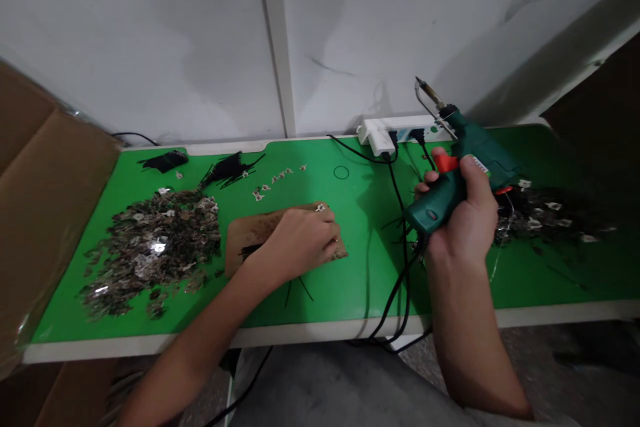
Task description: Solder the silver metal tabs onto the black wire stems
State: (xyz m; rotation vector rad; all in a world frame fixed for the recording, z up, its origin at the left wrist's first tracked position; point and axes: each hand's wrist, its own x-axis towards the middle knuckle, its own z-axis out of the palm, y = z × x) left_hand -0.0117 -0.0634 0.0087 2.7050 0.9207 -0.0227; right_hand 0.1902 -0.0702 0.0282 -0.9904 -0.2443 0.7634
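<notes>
My right hand (467,213) is wrapped round the grip of a green soldering gun (483,147), raised above the table with its metal tip (423,85) pointing up and left. A finger lies by its red trigger (445,161). My left hand (307,233) rests with curled fingers over the right part of a brown board (255,227); whatever its fingertips pinch is hidden. Just beyond the knuckles, a small white-and-metal part (320,208) sits at the board's far edge. Black wires (250,251) lie on the board, partly under my left forearm.
A big heap of small metal parts (160,247) covers the table's left side. Behind it lie bundles of black wires (227,169) and a row of small white parts (280,177). Soldered pieces (545,213) pile up at right. A power strip (377,135) with cords stands against the wall.
</notes>
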